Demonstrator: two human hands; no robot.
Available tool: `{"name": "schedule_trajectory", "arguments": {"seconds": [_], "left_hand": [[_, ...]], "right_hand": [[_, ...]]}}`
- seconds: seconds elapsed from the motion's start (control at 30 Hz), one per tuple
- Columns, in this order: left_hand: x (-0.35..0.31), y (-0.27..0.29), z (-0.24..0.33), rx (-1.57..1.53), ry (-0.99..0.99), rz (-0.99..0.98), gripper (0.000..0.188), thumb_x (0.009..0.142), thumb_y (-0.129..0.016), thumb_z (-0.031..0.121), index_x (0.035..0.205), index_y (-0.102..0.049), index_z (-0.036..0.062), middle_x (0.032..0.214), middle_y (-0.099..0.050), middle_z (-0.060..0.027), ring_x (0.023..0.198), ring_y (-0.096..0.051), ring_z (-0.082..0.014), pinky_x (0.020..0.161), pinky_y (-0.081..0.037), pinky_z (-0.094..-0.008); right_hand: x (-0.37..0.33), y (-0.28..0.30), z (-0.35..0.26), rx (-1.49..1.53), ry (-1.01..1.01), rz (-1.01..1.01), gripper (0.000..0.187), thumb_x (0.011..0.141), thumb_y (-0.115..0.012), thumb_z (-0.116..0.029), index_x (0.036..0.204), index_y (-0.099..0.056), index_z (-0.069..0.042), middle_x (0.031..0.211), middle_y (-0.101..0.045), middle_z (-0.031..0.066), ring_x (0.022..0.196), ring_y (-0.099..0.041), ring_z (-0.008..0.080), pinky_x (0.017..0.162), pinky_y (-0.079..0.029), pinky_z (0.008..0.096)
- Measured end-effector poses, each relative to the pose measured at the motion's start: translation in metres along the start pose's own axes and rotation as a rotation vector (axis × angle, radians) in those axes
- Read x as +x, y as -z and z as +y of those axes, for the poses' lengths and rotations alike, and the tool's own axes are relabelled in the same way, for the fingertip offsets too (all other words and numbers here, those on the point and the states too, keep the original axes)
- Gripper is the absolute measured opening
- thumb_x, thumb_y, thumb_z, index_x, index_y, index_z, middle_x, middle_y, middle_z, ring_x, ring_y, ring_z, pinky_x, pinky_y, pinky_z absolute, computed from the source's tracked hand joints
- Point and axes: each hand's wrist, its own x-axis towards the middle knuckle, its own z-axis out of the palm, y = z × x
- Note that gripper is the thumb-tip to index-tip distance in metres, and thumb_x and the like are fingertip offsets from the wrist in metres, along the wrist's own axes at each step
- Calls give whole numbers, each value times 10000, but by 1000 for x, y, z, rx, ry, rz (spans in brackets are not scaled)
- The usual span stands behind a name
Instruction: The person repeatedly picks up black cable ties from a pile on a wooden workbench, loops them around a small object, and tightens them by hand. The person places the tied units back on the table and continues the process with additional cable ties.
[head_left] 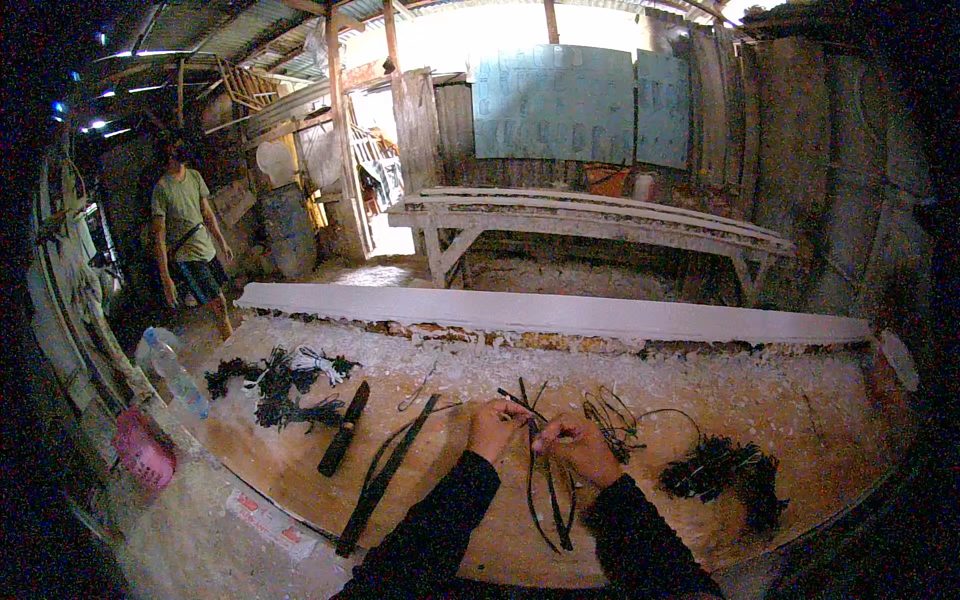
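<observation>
Black strips [556, 505] at the near middle of a wooden worktable [255, 465], crossing one another between both hands, with loose lower ends trailing on the wood between two dark sleeves [440, 525]. Left hand [497, 428] nearly closed, with thumb and forefinger pinched on the upper part of the strips; right hand [580, 448] just beside, likewise curled, with thumb and forefinger pinched on the same crossing; too small to tell which strand in which fingertips. Just beyond the right hand, loops of thin dark cord [612, 420], then farther right a tangled dark bundle [725, 470]. Left of the left hand, a long dark strip [385, 485] lying aslant, then a dark knife [345, 430], then a heap of black and white strands [290, 385]. At the left edge, a clear plastic bottle [178, 372] and a pink container [145, 447]. Along the far side, pale scraps beneath a long whitish beam [560, 312]. Beyond, a long bench [600, 212], a light-blue panel [555, 105] on the wall and, off to the left, a standing person [183, 215] in a greenish shirt
</observation>
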Motion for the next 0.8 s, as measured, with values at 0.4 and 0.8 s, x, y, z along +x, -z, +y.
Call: {"name": "schedule_trajectory", "arguments": {"seconds": [0.4,0.8], "left_hand": [[-34,-31,45,-503,-98,-599,123,772,-678,152,838,-617,68,803,-608,-9,769,-559,-110,731,-450,-258],[-40,-29,60,-580,174,-755,54,794,-624,82,834,-601,54,826,-581,17,642,-516,-66,468,-415,-211]], "right_hand": [[11,37,61,-358,76,665,134,739,-640,-27,778,-513,-40,782,-527,50,702,-525,142,637,-455,253],[9,35,53,-260,125,668,155,779,-628,-110,917,-629,-40,926,-614,106,845,-599,206,707,-480,298]]}}
